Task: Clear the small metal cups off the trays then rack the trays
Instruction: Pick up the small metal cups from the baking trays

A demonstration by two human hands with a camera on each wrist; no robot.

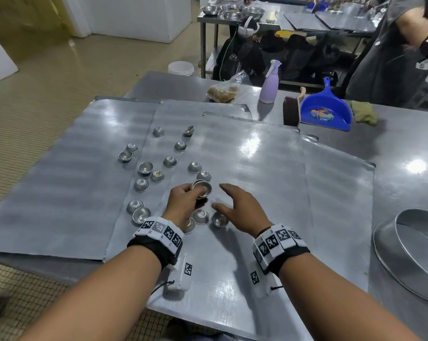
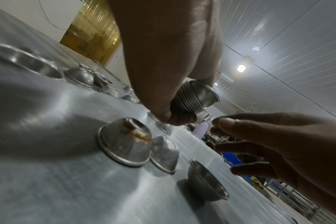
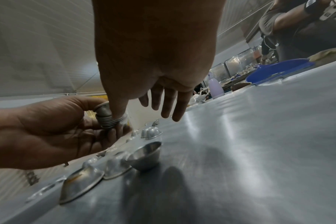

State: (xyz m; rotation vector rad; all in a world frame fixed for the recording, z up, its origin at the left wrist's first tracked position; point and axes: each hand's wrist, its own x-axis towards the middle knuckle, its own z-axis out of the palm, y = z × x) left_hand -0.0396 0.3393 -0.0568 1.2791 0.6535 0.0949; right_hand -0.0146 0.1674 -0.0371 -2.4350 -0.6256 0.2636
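metal nested stack of cups (image 1: 202, 189) pinched in left hand (image 1: 183, 201) above overlapping trays (image 1: 257, 168), right hand (image 1: 242, 207) spread beside it, about seventeen loose cups (image 1: 170, 161) scattered on trays

Honestly no readable words or numbers anywhere. The wristbands (image 1: 160, 232) low in the head view only carry black-and-white square code patterns, and the blue dustpan (image 1: 325, 109) upper right has a colourful sticker, too blurry to read
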